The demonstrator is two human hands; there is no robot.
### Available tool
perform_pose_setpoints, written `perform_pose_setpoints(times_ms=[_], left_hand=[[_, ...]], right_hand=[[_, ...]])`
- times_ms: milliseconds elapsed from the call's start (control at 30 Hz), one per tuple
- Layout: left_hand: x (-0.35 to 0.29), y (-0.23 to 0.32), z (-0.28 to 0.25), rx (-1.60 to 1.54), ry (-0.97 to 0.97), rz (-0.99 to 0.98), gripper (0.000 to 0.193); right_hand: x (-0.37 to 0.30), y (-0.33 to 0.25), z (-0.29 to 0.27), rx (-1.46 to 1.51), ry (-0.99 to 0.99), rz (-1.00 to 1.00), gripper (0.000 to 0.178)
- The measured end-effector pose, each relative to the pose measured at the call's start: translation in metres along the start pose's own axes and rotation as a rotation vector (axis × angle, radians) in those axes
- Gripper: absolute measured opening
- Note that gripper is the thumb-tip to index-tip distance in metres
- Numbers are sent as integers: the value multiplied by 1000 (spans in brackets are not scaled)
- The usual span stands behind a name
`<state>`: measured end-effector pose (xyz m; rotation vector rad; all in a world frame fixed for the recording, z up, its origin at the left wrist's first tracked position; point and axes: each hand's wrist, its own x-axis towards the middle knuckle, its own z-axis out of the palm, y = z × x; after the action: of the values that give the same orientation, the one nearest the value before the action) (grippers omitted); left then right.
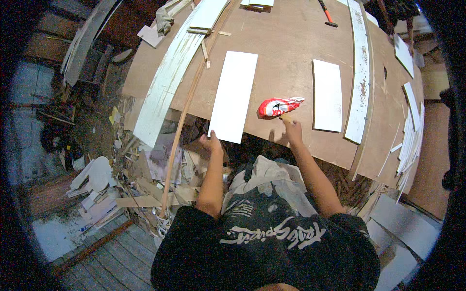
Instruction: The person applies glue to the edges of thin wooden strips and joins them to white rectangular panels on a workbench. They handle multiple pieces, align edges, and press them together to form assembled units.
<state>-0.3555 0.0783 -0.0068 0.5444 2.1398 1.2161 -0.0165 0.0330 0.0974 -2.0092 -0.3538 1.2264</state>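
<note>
A white rectangular board (pixel 232 97) lies on the brown tabletop (pixel 286 58), its near end reaching over the table's front edge. My left hand (pixel 211 142) pinches the board's near left corner. To the right, my right hand (pixel 293 130) is closed on a small yellowish flat piece (pixel 286 118), whose kind I cannot make out. The tip of that piece meets the near side of a crumpled red and white plastic packet (pixel 279 106). Farther right lies a second, shorter white board (pixel 327 97), apart from both hands.
A long, worn white plank (pixel 170 80) and a thin wooden strip (pixel 187 106) run along the left. A stained white strip (pixel 358 77) lies to the right. At the far side is a hammer (pixel 330 22) with an orange handle. Scrap pieces (pixel 99 179) litter the floor at left.
</note>
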Motion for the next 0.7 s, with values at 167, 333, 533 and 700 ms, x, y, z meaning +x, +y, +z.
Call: perform_pose_setpoints(times_ms=[167, 333, 533, 700], left_hand=[[2, -10, -27, -193, -188, -88, 43], [-7, 19, -45, -206, -330, -341, 51], [14, 27, -40, -163, -476, -507, 60], [18, 16, -28, -137, -296, -380, 38]], right_hand=[[25, -21, 40, -480, 422, -227, 102], [68, -33, 48, -347, 386, 71, 110], [107, -28, 47, -233, 278, -48, 74], [56, -43, 44, -46, 173, -495, 55]])
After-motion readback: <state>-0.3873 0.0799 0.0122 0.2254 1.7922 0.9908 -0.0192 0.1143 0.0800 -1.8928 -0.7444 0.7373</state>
